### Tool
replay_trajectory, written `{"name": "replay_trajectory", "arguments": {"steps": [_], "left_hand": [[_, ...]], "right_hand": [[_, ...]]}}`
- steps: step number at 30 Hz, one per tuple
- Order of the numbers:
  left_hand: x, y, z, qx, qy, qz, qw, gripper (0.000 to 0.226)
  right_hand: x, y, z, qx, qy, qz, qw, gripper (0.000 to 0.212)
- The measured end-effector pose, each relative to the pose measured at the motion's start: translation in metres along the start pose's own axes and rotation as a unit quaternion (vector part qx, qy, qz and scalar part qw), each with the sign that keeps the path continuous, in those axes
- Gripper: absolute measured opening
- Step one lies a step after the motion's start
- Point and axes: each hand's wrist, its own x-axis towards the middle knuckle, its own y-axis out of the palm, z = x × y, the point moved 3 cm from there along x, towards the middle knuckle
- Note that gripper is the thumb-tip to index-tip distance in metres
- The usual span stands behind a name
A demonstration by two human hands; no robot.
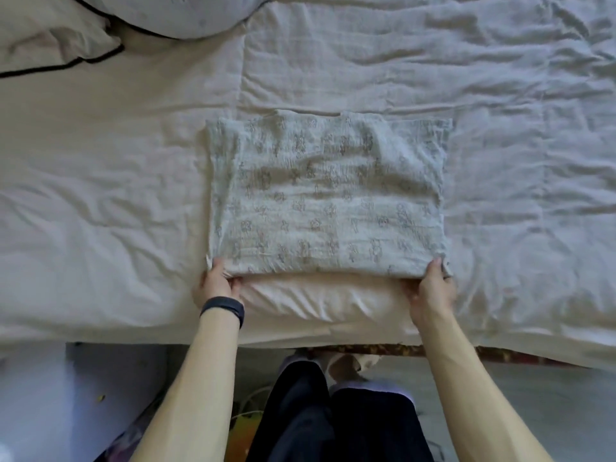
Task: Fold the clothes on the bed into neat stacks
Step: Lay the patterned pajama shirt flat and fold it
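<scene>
A pale grey patterned cloth [326, 195] lies folded into a rough square on the white bed [116, 195], near the front edge. My left hand [216, 283], with a dark band on the wrist, pinches the cloth's near left corner. At the near right corner my right hand [431, 288] grips the cloth the same way. Both hands hold the near edge just above the sheet; the fingertips are tucked under the fabric and hidden.
Two pillows sit at the far left, one with a dark trim [50, 38] and a rounder one [186, 15]. A wrinkled white duvet [466, 68] covers the right of the bed. Below the bed's edge are my dark trousers [333, 418] and the floor.
</scene>
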Motion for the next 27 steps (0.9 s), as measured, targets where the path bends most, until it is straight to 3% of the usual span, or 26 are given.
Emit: {"name": "replay_trajectory", "arguments": {"steps": [2, 5, 9, 14, 17, 19, 21, 22, 24, 26, 27], "left_hand": [[-0.001, -0.011, -0.006, -0.037, 0.02, 0.018, 0.999, 0.019], [-0.008, -0.033, -0.008, -0.082, 0.046, 0.039, 0.995, 0.042], [-0.012, -0.059, 0.018, -0.056, 0.03, 0.014, 0.998, 0.027], [0.0, -0.068, 0.038, 0.055, 0.096, -0.112, 0.988, 0.03], [-0.006, -0.056, 0.028, 0.208, 0.194, -0.163, 0.945, 0.026], [-0.017, -0.036, 0.016, 0.308, 0.364, -0.141, 0.867, 0.032], [-0.038, 0.0, 0.013, 0.394, 0.559, -0.052, 0.728, 0.04], [-0.047, 0.024, 0.017, 0.442, 0.603, 0.01, 0.665, 0.048], [-0.055, 0.072, 0.028, 0.56, 0.612, 0.117, 0.546, 0.064], [-0.043, 0.11, 0.034, 0.641, 0.62, 0.158, 0.424, 0.068], [-0.028, 0.124, 0.027, 0.664, 0.622, 0.157, 0.385, 0.065]], "right_hand": [[0.001, -0.016, 0.001, 0.017, -0.023, -0.022, 0.999, 0.015], [-0.005, -0.044, 0.001, 0.013, -0.048, -0.038, 0.998, 0.012], [-0.004, -0.067, -0.011, 0.012, -0.033, -0.003, 0.999, 0.013], [0.011, -0.075, -0.016, -0.029, -0.022, 0.013, 0.999, 0.023], [0.003, -0.077, -0.006, -0.141, -0.062, -0.067, 0.986, 0.036], [-0.011, -0.068, 0.008, -0.296, -0.161, -0.11, 0.935, 0.055], [-0.035, -0.037, 0.021, -0.415, -0.326, -0.065, 0.847, 0.062], [-0.045, -0.014, 0.023, -0.454, -0.401, -0.021, 0.795, 0.062], [-0.054, 0.037, 0.02, -0.518, -0.491, 0.054, 0.698, 0.065], [-0.049, 0.088, 0.018, -0.574, -0.529, 0.102, 0.617, 0.066], [-0.038, 0.111, 0.019, -0.598, -0.539, 0.118, 0.581, 0.066]]}}
